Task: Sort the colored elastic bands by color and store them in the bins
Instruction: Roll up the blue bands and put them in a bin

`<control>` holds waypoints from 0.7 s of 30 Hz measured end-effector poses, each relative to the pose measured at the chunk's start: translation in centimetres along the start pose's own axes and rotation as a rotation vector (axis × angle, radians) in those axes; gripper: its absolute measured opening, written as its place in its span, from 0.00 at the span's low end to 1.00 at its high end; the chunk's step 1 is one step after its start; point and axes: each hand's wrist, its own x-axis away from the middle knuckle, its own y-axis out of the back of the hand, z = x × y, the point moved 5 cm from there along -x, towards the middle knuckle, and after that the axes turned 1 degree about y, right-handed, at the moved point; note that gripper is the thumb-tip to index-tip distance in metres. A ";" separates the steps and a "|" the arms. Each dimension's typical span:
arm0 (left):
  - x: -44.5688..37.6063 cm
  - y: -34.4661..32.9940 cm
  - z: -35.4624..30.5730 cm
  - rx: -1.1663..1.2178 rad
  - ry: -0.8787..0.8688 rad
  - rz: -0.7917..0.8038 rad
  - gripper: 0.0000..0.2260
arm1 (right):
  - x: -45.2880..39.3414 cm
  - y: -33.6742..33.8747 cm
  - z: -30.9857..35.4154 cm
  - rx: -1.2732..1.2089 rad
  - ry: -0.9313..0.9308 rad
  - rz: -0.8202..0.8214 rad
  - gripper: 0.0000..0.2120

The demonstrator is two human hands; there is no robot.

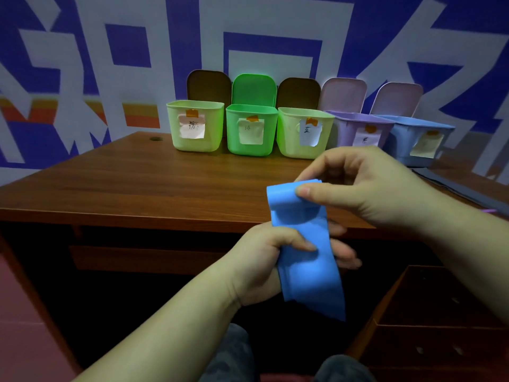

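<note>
Knees (231,354) in grey fabric show at bottom edge. Blue band (303,249) held in the air in front of bench (137,183) edge, long axis near vertical, leaning slightly so the lower end trails right; upper end rolled or folded over, lower end hangs free.

Bench is dark red-brown wood, a round hole (156,138) near its back left. Five open bins along the back, lids up, each with a taped paper label: pale green bin (196,125), bright green bin (251,129), second pale green bin (303,132), purple bin (358,130), blue bin (421,139). Wall behind is painted blue and white with an orange stripe at left. Drawer unit (440,312) at lower right.

Left hand (264,260) grips band's middle, thumb across the front, fingers behind. Right hand (366,188) pinches the rolled top end, thumb on front, fingers curled over.
</note>
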 end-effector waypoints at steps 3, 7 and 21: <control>0.0 -0.2 -0.2 0.033 0.006 0.041 0.11 | -0.2 0.0 0.0 -0.052 -0.014 -0.020 0.13; -0.1 -0.1 -0.3 -0.034 -0.006 0.079 0.15 | -0.1 -0.3 0.2 -0.092 -0.042 -0.028 0.14; -1.7 -1.2 0.1 0.107 -0.206 -0.036 0.21 | -0.2 -0.6 0.8 0.089 -0.041 -0.030 0.14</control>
